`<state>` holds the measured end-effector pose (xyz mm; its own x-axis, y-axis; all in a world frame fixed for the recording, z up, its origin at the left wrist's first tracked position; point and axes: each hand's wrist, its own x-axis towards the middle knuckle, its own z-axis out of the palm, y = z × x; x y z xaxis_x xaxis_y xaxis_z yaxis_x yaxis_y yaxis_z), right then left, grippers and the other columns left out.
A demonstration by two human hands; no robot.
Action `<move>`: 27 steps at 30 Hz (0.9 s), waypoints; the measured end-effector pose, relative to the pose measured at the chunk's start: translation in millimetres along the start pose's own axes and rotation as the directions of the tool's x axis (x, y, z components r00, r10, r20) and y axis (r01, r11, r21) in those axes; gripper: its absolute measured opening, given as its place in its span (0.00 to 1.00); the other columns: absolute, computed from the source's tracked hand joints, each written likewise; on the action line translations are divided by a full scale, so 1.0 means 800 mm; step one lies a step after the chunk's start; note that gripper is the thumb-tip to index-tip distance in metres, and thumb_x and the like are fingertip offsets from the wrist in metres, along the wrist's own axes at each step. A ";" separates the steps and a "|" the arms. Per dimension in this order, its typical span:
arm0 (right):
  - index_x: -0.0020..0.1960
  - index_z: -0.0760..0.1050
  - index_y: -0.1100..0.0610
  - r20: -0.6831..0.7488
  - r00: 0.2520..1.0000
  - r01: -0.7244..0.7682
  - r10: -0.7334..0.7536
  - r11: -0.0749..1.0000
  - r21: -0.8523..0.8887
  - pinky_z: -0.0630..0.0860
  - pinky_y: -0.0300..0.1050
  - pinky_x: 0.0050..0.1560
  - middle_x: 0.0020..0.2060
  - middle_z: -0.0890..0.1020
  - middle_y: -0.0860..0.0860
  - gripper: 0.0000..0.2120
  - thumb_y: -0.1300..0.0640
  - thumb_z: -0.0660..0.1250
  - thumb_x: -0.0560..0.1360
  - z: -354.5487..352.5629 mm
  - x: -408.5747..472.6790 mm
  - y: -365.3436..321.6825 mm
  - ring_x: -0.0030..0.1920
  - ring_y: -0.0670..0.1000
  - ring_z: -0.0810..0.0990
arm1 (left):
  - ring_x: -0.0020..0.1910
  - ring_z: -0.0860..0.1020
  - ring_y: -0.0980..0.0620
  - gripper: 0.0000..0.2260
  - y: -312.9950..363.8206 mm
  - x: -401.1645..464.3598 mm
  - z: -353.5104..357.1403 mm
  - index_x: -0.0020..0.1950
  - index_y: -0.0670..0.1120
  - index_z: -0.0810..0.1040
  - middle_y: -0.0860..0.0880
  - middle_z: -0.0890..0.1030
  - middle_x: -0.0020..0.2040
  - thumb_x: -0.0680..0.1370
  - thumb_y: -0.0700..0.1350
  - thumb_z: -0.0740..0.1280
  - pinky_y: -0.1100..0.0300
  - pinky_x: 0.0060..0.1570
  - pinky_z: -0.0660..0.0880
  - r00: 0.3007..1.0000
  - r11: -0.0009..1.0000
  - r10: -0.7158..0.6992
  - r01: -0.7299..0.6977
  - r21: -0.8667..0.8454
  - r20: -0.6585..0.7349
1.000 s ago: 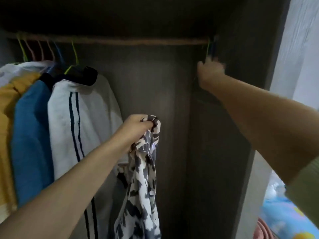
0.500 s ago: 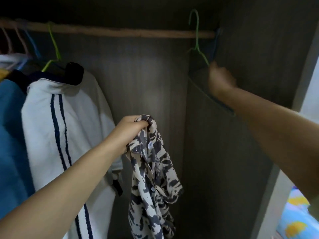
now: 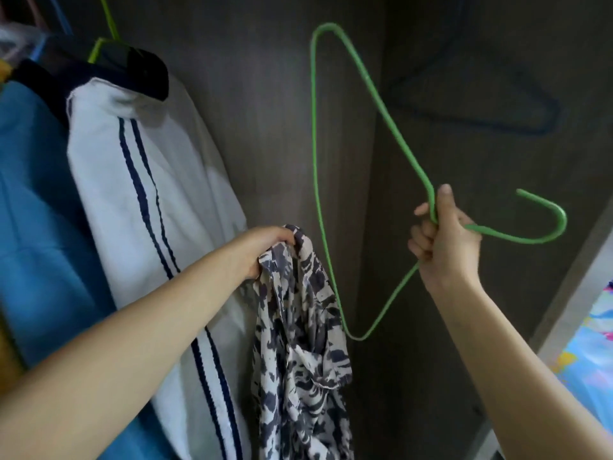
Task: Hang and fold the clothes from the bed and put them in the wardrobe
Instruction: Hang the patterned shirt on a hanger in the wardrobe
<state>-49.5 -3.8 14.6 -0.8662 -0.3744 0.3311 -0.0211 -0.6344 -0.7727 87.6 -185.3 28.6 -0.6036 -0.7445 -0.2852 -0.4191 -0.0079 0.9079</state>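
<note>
My left hand [image 3: 265, 249] grips the top of a black-and-white patterned shirt [image 3: 300, 343], which hangs limp inside the wardrobe. To its right, my right hand [image 3: 444, 240] is closed around the neck of a green wire hanger [image 3: 315, 161]. The hanger is off the rail and turned sideways, its hook pointing right and its triangle reaching up and left. The hanger's long bar passes just behind the shirt's upper edge.
A white top with navy stripes [image 3: 149, 200] and a blue garment [image 3: 36, 210] hang at the left on hangers. A dark blue hanger [image 3: 517, 104] hangs against the wardrobe's right wall [image 3: 464, 327]. Colourful bedding [image 3: 593, 353] shows at the far right.
My right hand has lifted the green hanger off the rail and brought it down and toward me, turned sideways. My left hand has kept hold of the patterned shirt. The view has tilted downward.
</note>
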 end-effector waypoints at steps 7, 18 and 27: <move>0.25 0.71 0.50 -0.028 0.997 -0.064 0.076 0.950 0.305 0.57 0.36 0.20 0.21 0.65 0.45 0.22 0.40 0.66 0.73 0.024 -0.048 0.018 0.21 0.43 0.58 | 0.38 0.79 0.49 0.05 -0.004 -0.015 -0.019 0.34 0.46 0.79 0.46 0.77 0.44 0.70 0.43 0.71 0.60 0.38 0.77 0.978 1.000 0.008 -0.006 -0.009 0.209; 0.33 0.79 0.55 0.222 0.943 -0.098 0.249 0.842 -0.530 0.58 0.39 0.22 0.22 0.65 0.48 0.25 0.33 0.65 0.66 -0.009 -0.096 0.062 0.24 0.48 0.61 | 0.45 0.79 0.51 0.05 -0.014 0.000 -0.132 0.36 0.46 0.77 0.45 0.81 0.44 0.72 0.40 0.69 0.56 0.50 0.78 0.994 0.994 0.099 -0.097 0.041 -0.051; 0.40 0.84 0.44 0.189 0.861 0.003 0.473 0.366 -0.931 0.65 0.39 0.23 0.21 0.70 0.54 0.15 0.44 0.61 0.78 -0.003 -0.113 -0.028 0.22 0.49 0.67 | 0.31 0.76 0.45 0.08 -0.076 0.046 -0.094 0.37 0.41 0.76 0.41 0.77 0.36 0.74 0.32 0.63 0.61 0.25 0.75 0.996 0.995 0.050 -0.056 -0.085 -0.067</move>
<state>28.0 45.8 0.6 -0.6610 -0.7500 0.0219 -0.4754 0.3960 -0.7857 142.0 -262.5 -14.3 -0.5774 -0.7869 -0.2179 -0.3257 -0.0227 0.9452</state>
